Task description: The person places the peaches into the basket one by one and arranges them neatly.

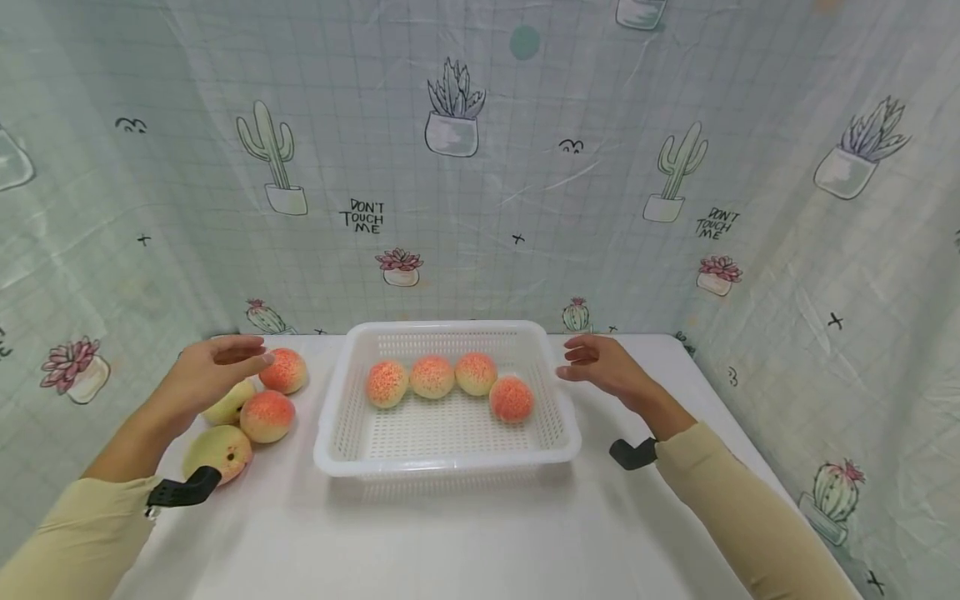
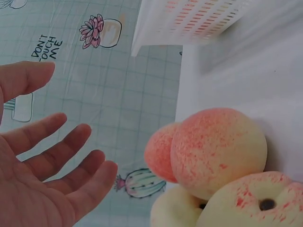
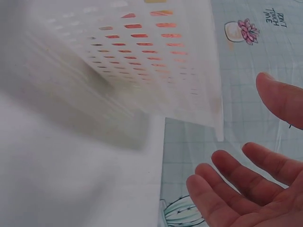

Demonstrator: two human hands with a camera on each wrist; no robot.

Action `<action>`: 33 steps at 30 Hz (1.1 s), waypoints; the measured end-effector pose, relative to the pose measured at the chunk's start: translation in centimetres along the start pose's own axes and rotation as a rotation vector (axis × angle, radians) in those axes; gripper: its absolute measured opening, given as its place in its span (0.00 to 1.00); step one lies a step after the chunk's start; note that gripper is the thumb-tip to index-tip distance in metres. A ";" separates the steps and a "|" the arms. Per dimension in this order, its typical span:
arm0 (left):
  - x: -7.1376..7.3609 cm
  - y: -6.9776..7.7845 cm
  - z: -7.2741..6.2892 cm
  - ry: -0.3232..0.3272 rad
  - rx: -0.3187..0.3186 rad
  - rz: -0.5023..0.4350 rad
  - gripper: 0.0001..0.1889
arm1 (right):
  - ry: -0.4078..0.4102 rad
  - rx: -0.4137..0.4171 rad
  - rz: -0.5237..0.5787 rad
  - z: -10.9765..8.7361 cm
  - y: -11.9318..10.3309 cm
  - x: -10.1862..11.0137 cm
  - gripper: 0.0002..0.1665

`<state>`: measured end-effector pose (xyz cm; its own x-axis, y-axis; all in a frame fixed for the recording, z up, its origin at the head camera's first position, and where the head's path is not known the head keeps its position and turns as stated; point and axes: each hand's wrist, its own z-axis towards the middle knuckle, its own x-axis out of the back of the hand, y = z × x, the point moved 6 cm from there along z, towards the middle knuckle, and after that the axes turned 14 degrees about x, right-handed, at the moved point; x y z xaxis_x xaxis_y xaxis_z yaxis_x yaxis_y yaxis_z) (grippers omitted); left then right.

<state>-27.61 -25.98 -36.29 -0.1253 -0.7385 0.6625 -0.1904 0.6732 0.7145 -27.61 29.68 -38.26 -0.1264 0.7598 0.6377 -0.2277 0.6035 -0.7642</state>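
Note:
A white plastic basket (image 1: 450, 462) stands mid-table with several peaches inside, a red one (image 1: 512, 399) at the right and a paler one (image 1: 387, 384) at the left. On the table left of it lies a cluster of several more peaches (image 1: 267, 417), seen close in the left wrist view, where one peach (image 2: 220, 151) shows a pink blush. My left hand (image 1: 213, 372) hovers above this cluster with relaxed fingers, holding nothing. Beside the basket's right rim is my right hand (image 1: 603, 365), its fingers loosely bent around nothing; the right wrist view shows the basket's slotted side (image 3: 189, 101) near the fingertips.
The white table (image 1: 465, 542) ends at a hanging curtain (image 1: 480, 208) printed with cacti, which also runs along both sides. Each wrist carries a black strap mount, one at the left sleeve (image 1: 183, 490) and one at the right sleeve (image 1: 633, 454).

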 end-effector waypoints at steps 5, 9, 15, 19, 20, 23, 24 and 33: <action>1.4 -0.9 -0.4 0.016 0.029 0.016 0.44 | -0.002 -0.028 0.021 -0.2 0.7 -0.4 0.41; 2.5 -1.8 -0.7 0.033 0.045 0.028 0.45 | -0.004 -0.034 0.046 -0.4 0.9 -0.7 0.41; 3.5 -3.3 -1.0 0.048 0.057 0.057 0.46 | -0.005 -0.026 0.117 -0.6 1.1 -1.1 0.42; 4.0 -4.6 -1.3 0.043 0.096 0.094 0.48 | -0.004 -0.044 0.168 -0.7 1.3 -1.5 0.42; 4.0 -4.9 -1.4 0.041 0.107 0.100 0.49 | -0.002 -0.054 0.174 -0.8 1.4 -1.6 0.42; 4.2 -5.9 -1.6 0.031 0.119 0.106 0.50 | 0.011 -0.084 0.191 -0.9 1.8 -1.8 0.41; 4.2 -6.1 -1.7 0.030 0.112 0.108 0.49 | 0.011 -0.081 0.194 -0.9 1.8 -1.9 0.41; 3.8 -8.6 -1.9 0.026 0.129 0.133 0.49 | 0.054 -0.097 0.281 -1.2 2.7 -2.2 0.35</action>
<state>-24.56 -34.46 -39.51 -0.1325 -0.6408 0.7562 -0.2970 0.7536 0.5865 -26.75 29.96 -41.81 -0.1189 0.9105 0.3960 -0.0974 0.3862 -0.9173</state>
